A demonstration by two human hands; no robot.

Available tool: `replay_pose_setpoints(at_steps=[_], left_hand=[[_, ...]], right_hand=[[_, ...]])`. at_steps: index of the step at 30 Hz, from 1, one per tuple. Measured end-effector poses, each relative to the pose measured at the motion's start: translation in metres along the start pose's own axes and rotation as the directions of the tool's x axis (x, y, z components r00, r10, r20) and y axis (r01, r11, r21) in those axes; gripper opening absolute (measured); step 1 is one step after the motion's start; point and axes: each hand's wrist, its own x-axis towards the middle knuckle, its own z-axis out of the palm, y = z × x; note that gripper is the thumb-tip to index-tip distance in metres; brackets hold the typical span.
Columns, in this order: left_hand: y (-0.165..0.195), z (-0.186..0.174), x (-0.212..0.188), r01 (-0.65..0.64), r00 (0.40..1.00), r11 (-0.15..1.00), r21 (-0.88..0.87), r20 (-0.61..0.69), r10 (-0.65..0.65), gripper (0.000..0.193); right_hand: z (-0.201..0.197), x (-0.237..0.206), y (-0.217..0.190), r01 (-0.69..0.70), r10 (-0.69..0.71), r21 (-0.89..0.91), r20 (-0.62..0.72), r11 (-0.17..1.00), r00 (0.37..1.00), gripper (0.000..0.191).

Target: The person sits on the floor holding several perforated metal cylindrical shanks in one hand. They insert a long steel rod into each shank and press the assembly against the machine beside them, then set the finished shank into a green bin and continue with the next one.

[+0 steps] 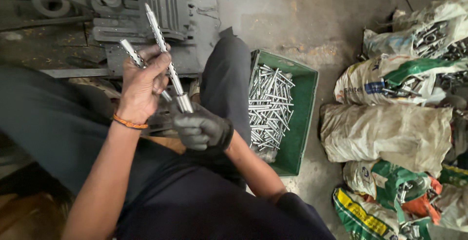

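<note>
Item: my bare left hand (143, 81) grips two dimpled metal rods (163, 50); gloved right hand (201, 129) clasps one rod's base, centre frame. Judged step: inspecting; next needs sorting toward the green crate (304, 118).

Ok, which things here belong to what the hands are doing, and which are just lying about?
In hand:
left hand holding two perforated metal rods
gloved right hand at one rod's lower end
green crate of similar rods

Lying about:
sacks of metal parts
grey machine

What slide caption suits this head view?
Bare left hand and gloved right hand hold perforated metal rods beside green crate.
</note>
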Motion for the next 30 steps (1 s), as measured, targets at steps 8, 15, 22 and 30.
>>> replay_pose_setpoints(at_steps=[8,15,22,30], left_hand=[[0.004,0.039,-0.005,0.031,0.999,0.997,0.075,0.019,-0.032,0.02],[-0.008,0.085,0.026,0.109,0.979,0.991,0.078,0.167,-0.121,0.019],[-0.032,0.146,0.046,0.136,0.933,0.968,0.212,0.302,-0.197,0.02],[-0.038,0.124,0.072,0.303,0.928,0.952,-0.049,0.241,-0.283,0.019]], right_hand=[[0.025,-0.02,0.005,0.114,-0.15,-0.184,-0.2,0.976,0.968,0.013],[0.029,-0.054,-0.004,0.245,-0.298,-0.197,-0.313,0.949,0.902,0.011],[0.019,-0.087,-0.012,0.298,-0.419,-0.299,-0.555,0.907,0.719,0.009],[-0.026,-0.118,0.001,0.68,-0.639,0.591,-0.329,0.434,0.695,0.041]])
